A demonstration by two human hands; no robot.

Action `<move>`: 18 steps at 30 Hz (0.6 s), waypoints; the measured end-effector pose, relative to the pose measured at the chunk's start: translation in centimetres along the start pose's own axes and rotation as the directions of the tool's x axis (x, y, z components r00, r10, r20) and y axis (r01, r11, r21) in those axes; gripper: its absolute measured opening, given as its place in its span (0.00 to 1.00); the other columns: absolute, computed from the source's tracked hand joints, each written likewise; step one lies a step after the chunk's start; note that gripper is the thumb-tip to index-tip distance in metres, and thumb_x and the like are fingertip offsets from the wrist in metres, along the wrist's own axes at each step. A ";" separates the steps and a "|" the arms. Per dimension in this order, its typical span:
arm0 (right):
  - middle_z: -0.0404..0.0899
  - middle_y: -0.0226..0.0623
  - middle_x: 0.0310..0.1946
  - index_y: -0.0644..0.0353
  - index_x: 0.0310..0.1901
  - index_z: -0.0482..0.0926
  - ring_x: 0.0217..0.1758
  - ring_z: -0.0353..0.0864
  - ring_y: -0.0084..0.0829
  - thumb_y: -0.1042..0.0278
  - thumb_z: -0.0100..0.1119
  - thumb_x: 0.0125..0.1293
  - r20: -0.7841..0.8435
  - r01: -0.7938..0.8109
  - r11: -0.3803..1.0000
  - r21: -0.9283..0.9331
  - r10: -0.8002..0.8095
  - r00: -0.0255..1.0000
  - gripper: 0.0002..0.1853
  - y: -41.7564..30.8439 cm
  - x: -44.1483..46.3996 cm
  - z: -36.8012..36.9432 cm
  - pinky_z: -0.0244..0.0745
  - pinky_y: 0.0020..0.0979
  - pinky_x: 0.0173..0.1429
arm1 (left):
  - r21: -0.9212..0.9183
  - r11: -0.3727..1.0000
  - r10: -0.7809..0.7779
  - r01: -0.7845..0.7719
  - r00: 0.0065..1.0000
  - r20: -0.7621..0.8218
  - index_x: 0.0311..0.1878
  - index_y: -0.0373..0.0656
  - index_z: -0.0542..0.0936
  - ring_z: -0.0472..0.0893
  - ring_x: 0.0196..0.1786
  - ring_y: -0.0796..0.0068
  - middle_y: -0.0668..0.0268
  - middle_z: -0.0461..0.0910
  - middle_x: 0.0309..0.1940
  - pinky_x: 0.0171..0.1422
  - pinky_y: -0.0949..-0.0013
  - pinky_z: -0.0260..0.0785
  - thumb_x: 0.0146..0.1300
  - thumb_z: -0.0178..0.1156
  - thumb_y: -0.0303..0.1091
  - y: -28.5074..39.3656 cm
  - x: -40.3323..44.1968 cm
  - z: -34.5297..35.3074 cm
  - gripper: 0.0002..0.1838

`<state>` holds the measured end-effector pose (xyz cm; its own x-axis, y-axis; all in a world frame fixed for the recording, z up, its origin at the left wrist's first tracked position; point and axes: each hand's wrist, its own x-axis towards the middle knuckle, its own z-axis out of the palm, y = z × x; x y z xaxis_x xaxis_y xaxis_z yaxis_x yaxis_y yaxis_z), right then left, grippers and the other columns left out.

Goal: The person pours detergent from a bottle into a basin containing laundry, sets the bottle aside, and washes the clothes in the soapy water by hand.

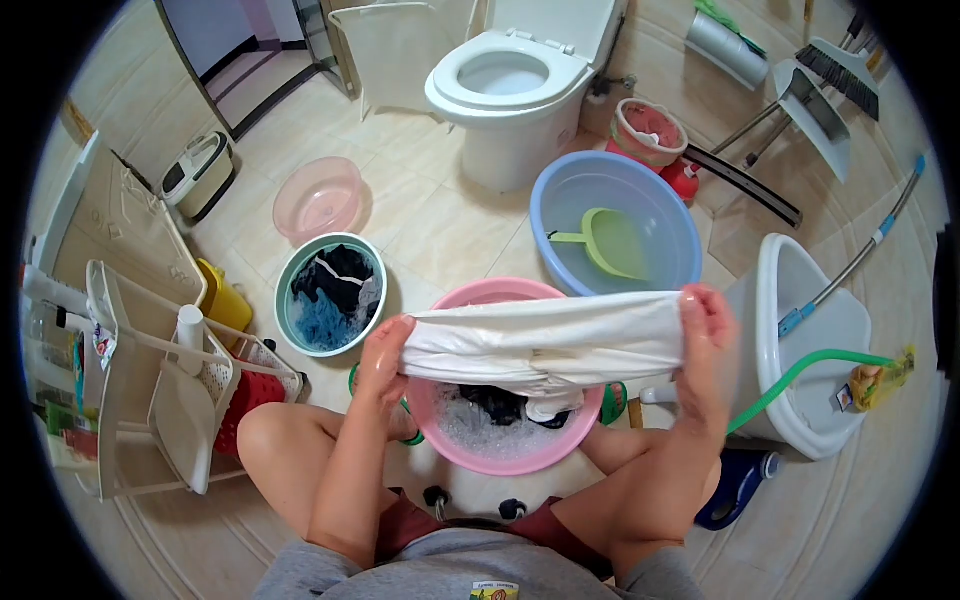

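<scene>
Above a tiled bathroom floor, one end is clenched in the left hand, the white cloth stretched between hands over a pink basin, the other end clenched in the right hand; spreading seems underway, even grips called for.

Beneath you was a glossy beige tiled floor. Directly on it, you had a round pink plastic basin, a round pale-teal plastic basin and a wide blue plastic tub.

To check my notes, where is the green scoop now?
In the head view, right of centre, the green scoop lies inside the blue basin, just beyond the white cloth.
</scene>
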<state>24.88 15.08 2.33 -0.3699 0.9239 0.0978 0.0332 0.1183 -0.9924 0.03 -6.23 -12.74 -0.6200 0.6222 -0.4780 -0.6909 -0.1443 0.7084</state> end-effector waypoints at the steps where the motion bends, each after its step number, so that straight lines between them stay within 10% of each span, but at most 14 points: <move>1: 0.73 0.24 0.31 0.62 0.41 0.76 0.36 0.68 0.16 0.68 0.52 0.69 -0.015 0.034 0.999 0.000 -0.034 0.999 0.07 -1.5 -0.3 -0.6 0.65 0.18 0.43 | 0.063 0.996 0.067 -0.068 0.997 0.023 0.44 0.37 0.78 0.80 0.37 0.77 0.66 0.81 0.36 0.43 0.72 0.73 0.66 0.57 0.34 0.6 -0.1 0.0 0.10; 9: 0.76 0.25 0.30 0.66 0.41 0.77 0.32 0.68 0.13 0.68 0.56 0.67 0.091 -0.001 0.974 -0.227 0.023 0.996 0.09 5.1 2.6 2.1 0.64 0.18 0.37 | 0.428 0.894 0.168 -0.129 0.984 -0.053 0.40 0.37 0.80 0.77 0.30 0.81 0.69 0.80 0.31 0.36 0.76 0.69 0.64 0.59 0.34 -1.9 3.3 -3.6 0.10; 13: 0.82 0.42 0.33 0.68 0.42 0.78 0.34 0.79 0.34 0.62 0.60 0.63 0.210 0.108 0.889 -0.445 -0.014 0.978 0.15 15.2 2.1 2.6 0.73 0.34 0.41 | 0.646 0.764 0.135 -0.014 0.981 -0.138 0.42 0.38 0.80 0.77 0.30 0.74 0.67 0.80 0.29 0.41 0.72 0.70 0.61 0.59 0.36 -5.3 2.7 -3.8 0.12; 15: 0.83 0.50 0.34 0.68 0.41 0.79 0.36 0.82 0.44 0.59 0.61 0.61 0.241 0.241 0.774 -0.585 -0.119 0.963 0.17 15.6 1.4 2.9 0.75 0.40 0.43 | 0.847 -0.081 0.627 -0.525 0.634 0.453 0.42 0.37 0.79 0.77 0.34 0.63 0.59 0.79 0.30 0.42 0.63 0.69 0.60 0.60 0.39 -8.5 4.2 -5.4 0.15; 17: 0.80 0.59 0.37 0.70 0.37 0.82 0.44 0.80 0.56 0.55 0.62 0.59 0.301 0.030 0.514 -0.857 0.453 0.839 0.20 13.6 0.7 3.4 0.74 0.47 0.50 | 0.878 -0.106 0.569 -0.467 0.695 0.439 0.41 0.36 0.80 0.78 0.37 0.58 0.54 0.79 0.32 0.45 0.59 0.69 0.58 0.60 0.40 -7.5 1.4 -2.4 0.15; 18: 0.80 0.59 0.37 0.70 0.37 0.82 0.44 0.80 0.56 0.55 0.62 0.59 0.295 0.026 0.512 -0.859 0.452 0.842 0.20 13.6 0.4 3.8 0.74 0.47 0.50 | 0.902 -0.135 0.509 -0.410 0.752 0.418 0.39 0.36 0.80 0.78 0.41 0.53 0.49 0.79 0.34 0.48 0.55 0.69 0.57 0.61 0.40 -7.2 0.5 -1.1 0.15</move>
<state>21.68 15.66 -11.44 -0.5701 0.7240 -0.3883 0.8047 0.3968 -0.4416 4.24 -5.75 -18.68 -0.6628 0.7162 0.2185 0.6830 0.4587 0.5684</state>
